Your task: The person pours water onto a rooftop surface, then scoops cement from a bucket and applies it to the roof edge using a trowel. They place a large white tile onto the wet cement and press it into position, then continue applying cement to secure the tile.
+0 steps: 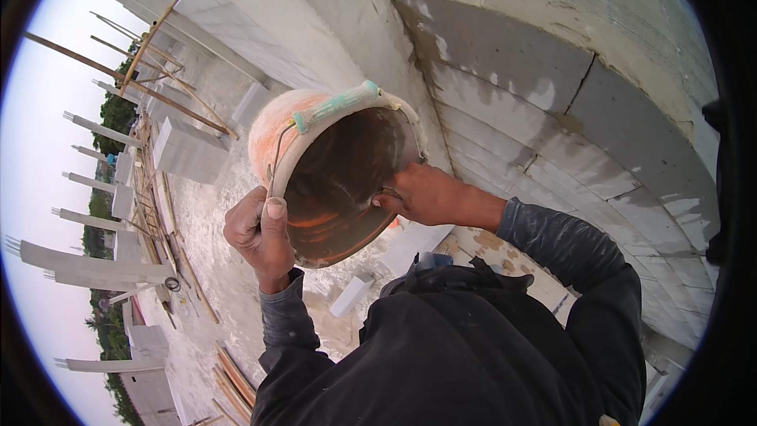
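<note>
Bucket [335, 170], dusty orange, teal grip [335, 110]

Bare, dusty left hand [259, 233] clenched, fingers curled and thumb upright, its dark-sleeved left forearm [288, 317] steep below, while the bare right hand [418, 191] grips from a bent, dust-streaked grey-sleeved right arm [561, 243], thumb pointing left!

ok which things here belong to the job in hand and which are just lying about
Seemingly in use:
- bucket, held at its rim by the left hand and right hand
- perhaps the block wall alongside

Apparently just lying about:
- loose pale block
- wooden lengths, lower left
</note>
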A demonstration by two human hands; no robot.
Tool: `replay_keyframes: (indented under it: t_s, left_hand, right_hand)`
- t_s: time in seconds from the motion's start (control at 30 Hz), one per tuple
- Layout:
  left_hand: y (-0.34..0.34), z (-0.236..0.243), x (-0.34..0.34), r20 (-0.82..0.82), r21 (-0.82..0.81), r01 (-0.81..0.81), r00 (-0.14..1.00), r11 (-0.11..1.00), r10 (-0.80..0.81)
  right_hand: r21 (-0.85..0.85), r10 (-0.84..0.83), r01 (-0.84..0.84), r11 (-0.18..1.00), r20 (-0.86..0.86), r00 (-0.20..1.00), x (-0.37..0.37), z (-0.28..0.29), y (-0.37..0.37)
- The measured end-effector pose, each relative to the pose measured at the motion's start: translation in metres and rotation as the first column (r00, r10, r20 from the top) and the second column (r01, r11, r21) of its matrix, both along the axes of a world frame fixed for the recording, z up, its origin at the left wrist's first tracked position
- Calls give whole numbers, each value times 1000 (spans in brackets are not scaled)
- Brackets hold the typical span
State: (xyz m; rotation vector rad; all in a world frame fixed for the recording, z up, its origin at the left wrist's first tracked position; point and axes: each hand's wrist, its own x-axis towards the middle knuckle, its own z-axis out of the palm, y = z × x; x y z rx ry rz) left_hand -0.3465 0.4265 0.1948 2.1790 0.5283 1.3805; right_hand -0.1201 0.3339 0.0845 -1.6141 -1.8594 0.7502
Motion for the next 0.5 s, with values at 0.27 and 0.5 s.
replay_keyframes:
  t_s: [0.27,0.5]
  left_hand:
    - [-9,12,-16,151,-9,-207,967,978,206]
    - [-11,-3,-13,248,-119,-259,927,958,282]
  right_hand:
    - [-170,-45,-86,982,-647,761,-36,10,-13]
    - [-313,-165,-141,939,-772,614,-61,22,-13]
